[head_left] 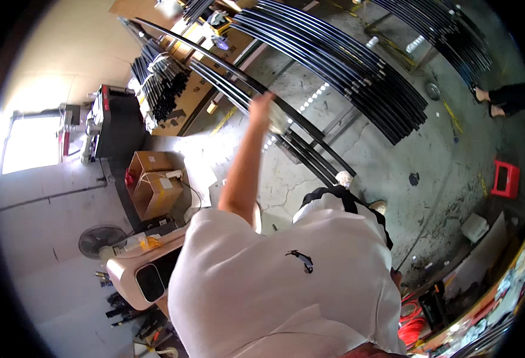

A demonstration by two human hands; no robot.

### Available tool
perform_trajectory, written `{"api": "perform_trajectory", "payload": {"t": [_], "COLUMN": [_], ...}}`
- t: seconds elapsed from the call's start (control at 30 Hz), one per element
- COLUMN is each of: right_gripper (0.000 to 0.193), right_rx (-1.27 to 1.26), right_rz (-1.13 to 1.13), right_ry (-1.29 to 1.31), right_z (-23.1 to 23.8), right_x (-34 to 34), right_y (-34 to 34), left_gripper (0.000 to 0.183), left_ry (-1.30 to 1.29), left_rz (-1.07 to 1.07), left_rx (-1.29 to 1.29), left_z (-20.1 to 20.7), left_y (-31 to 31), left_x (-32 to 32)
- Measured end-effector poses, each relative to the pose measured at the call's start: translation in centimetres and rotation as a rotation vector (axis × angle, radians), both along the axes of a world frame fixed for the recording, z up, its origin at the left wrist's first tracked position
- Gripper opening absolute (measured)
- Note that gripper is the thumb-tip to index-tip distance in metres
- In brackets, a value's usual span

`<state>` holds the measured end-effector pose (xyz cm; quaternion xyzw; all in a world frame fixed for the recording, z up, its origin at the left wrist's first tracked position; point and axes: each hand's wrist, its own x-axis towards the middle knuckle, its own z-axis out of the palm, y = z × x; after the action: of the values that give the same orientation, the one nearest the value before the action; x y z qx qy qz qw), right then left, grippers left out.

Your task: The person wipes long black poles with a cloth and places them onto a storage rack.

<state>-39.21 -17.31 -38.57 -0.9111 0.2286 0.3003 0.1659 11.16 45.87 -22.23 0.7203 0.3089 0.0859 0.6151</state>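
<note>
My left arm reaches forward over a rack of long black tubes (310,156). My left hand (262,106) is closed and slightly blurred, on or right beside one long tube (215,58) that runs from the far left toward my feet. A crumpled whitish cloth (278,119) shows at the palm side of this hand; it appears gripped there. Of my right arm only a sliver of skin (397,278) shows beside my white shirt, its fingers hidden.
A large bundle of black tubes (334,53) rests ahead, another (441,36) at the far right. Cardboard boxes (158,190), a fan (102,240) and a cream-coloured machine (137,274) stand left. A red stool (505,179) is at right, near another person's feet (496,110).
</note>
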Motion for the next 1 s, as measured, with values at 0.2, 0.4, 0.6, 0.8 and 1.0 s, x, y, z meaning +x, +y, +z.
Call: {"api": "perform_trajectory", "payload": {"t": [0.2, 0.4, 0.6, 0.8, 1.0], "right_gripper": [0.042, 0.041, 0.041, 0.040, 0.040], "right_rx": [0.396, 0.296, 0.287, 0.305, 0.343], "right_rz": [-0.530, -0.382, -0.385, -0.384, -0.398], "right_ry": [0.033, 0.104, 0.163, 0.191, 0.170], "right_z": [-3.0, 5.3, 6.9, 6.5, 5.5], "right_x": [0.4, 5.4, 3.4, 1.2, 0.1], "right_y": [-3.1, -3.4, -3.4, -4.0, -3.1], "left_gripper": [0.037, 0.038, 0.039, 0.062, 0.026], "left_ry": [0.344, 0.364, 0.399, 0.852, 0.476], "left_rz": [0.015, 0.140, 0.137, -0.031, -0.140], "left_rx": [0.004, 0.040, 0.080, -0.015, 0.202], "left_z": [-12.5, -19.7, -22.8, -23.6, -22.5], "left_y": [-11.9, -15.0, -16.5, -15.7, -13.7], "left_x": [-7.0, -9.8, -10.2, -9.0, -10.5]}}
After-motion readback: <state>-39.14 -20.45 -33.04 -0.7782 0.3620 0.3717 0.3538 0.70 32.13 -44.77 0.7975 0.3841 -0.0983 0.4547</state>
